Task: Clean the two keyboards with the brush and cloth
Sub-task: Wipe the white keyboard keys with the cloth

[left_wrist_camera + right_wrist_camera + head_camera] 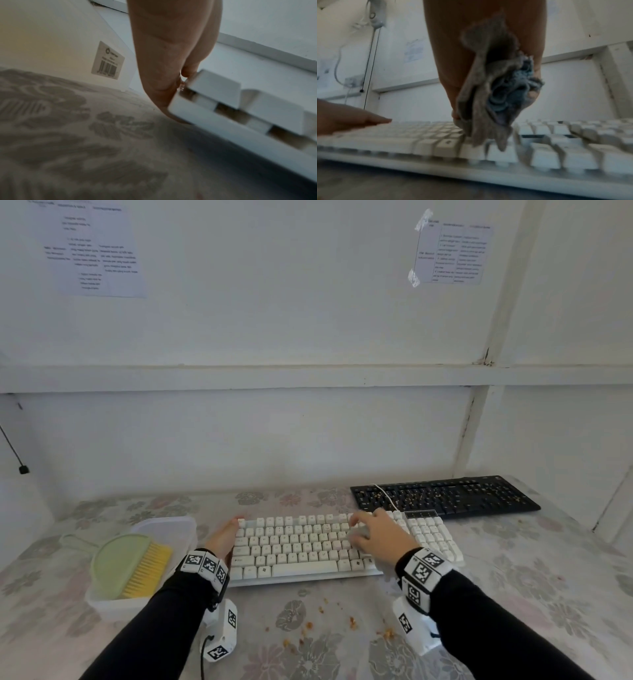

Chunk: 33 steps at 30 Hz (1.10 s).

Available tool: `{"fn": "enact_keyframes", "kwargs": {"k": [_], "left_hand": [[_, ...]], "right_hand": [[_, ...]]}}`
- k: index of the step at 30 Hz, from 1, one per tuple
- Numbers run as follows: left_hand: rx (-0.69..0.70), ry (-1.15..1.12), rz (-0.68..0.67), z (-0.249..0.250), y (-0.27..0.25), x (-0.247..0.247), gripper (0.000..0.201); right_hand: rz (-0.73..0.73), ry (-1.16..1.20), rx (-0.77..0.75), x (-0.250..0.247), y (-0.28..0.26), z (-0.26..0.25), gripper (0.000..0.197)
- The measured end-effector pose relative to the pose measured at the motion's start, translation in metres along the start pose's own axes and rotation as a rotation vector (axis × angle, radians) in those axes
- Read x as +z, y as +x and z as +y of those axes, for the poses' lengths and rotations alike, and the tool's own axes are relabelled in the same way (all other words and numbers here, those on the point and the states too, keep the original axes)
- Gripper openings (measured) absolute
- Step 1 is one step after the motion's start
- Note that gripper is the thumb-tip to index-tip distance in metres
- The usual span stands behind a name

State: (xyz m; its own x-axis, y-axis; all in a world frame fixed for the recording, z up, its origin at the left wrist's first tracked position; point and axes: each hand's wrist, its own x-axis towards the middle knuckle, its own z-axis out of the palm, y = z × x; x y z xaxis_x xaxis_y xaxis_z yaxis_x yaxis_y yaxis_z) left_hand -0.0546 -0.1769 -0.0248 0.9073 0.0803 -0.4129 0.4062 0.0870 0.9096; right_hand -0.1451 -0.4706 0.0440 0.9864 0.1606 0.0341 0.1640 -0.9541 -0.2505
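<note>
R hand bunches grey cloth on white keyboard mid-right keys, long axis L-R; L hand, fingers straight, steadies L end; crumbed black keyboard behind-right.

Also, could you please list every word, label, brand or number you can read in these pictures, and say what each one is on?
None can be quoted.
Left wall sheet: printed lines, too blurred.
Taped right wall sheet: table of text, too small.
Barcode sticker on the white container: logo and bars, words blurred.
White keyboard and black keyboard: key legends unreadable.
Wrist markers: square codes only.
</note>
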Motion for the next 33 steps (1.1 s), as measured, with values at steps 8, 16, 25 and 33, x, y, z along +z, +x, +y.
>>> {"fn": "enact_keyframes", "kwargs": {"k": [8,16,25,33], "left_hand": [[0.033,0.104,0.017,-0.011,0.032,-0.017,0.03],[0.05,0.268,0.117,-0.004,0.01,-0.006,0.045],[0.038,0.271,0.084,-0.014,0.04,-0.015,0.046],[0.08,0.307,0.127,-0.006,0.022,-0.005,0.045]], "right_hand": [[0.006,-0.079,0.366,-0.012,-0.021,0.078,0.028],[0.26,0.102,0.5,-0.029,0.003,0.099,0.035],[0.055,0.135,0.433,-0.027,-0.014,0.1,0.012],[-0.042,0.069,0.572,-0.05,-0.02,0.098,0.02]]}}
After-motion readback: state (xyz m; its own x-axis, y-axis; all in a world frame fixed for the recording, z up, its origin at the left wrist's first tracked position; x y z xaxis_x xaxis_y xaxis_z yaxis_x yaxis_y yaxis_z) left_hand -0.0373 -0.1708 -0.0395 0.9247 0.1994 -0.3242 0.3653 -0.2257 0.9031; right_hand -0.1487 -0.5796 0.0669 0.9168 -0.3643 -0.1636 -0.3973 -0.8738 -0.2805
